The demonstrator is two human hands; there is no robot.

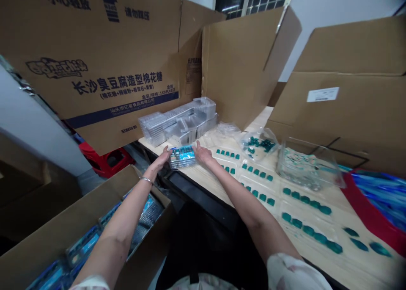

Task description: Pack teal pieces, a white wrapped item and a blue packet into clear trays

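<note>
Both my hands hold a small stack of clear plastic packs with blue inserts [182, 157] at the table's near-left edge. My left hand [162, 158] presses its left side, fingers closed against it. My right hand [202, 153] grips the right side, thumb on top. Just behind the stack stand rows of empty clear plastic trays [179, 120]. To the right, several clear blister sheets with teal pieces [261, 184] lie flat on the wooden table [203, 175].
An open cardboard box [47, 239] at lower left holds several blue-filled packs [146, 216]. Large cardboard boxes [95, 57] wall the back and right. A bag of teal pieces [258, 145] and a clear bin [307, 167] sit on the table. A red stool [106, 161] stands below.
</note>
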